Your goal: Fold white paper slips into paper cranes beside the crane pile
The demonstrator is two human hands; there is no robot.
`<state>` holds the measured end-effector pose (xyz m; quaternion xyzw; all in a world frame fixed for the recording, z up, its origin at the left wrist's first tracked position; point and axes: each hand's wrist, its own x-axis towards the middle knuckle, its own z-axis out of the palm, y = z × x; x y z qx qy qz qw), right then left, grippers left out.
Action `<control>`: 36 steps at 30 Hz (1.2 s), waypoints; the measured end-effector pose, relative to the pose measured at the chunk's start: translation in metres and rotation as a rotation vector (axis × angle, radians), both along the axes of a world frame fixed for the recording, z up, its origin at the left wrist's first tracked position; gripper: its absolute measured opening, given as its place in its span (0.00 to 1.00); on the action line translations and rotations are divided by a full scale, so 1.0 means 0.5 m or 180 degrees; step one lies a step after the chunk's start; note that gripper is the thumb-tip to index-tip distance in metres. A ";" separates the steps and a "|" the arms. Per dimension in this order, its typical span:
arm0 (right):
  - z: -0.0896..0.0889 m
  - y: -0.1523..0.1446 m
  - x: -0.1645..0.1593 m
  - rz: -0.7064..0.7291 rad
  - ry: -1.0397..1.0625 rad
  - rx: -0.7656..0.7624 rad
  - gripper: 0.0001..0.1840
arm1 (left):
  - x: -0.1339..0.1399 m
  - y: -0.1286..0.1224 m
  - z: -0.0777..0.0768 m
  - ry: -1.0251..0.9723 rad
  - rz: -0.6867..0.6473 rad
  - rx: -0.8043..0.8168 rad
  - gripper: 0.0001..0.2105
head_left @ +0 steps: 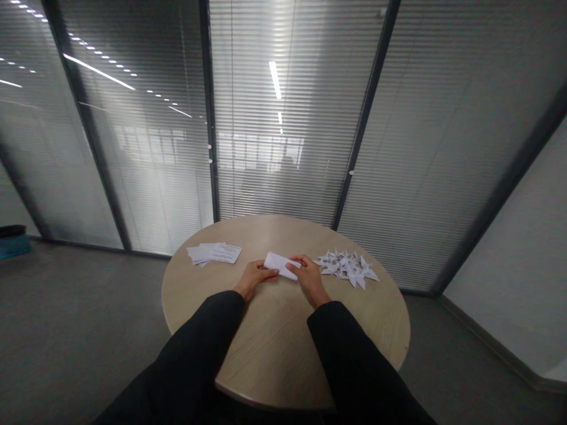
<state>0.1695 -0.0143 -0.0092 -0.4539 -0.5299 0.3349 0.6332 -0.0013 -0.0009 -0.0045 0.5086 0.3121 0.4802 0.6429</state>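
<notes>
Between my two hands a folded white sheet of paper is held just over the table, slightly tilted. My left hand pinches its left end, thumb on top. At the right end my right hand grips it with the thumb on the near face and fingers at the far edge. To the left lies a small stack of printed paper sheets. A heap of folded white paper stars or cranes sits to the right of my right hand; their exact kind is too small to tell.
The round wooden table stands before a glass partition with blinds. A blue bin-like object is on the floor at the far left. A white wall rises on the right.
</notes>
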 end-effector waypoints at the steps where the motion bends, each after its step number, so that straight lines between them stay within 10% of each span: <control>1: 0.000 0.000 -0.001 0.0016 -0.0017 -0.0026 0.20 | -0.001 0.001 -0.001 -0.0057 0.0050 0.0068 0.22; 11: -0.007 0.004 0.004 -0.0002 -0.0293 -0.0143 0.18 | -0.005 0.006 -0.005 -0.0077 0.0234 0.0422 0.48; 19: -0.008 0.002 0.004 0.0255 -0.0385 -0.0183 0.18 | -0.001 0.014 -0.008 -0.0077 0.0319 0.0127 0.25; 36: -0.013 0.003 0.001 0.0458 -0.0397 -0.0222 0.17 | -0.003 0.022 -0.009 0.0036 0.0567 0.0149 0.21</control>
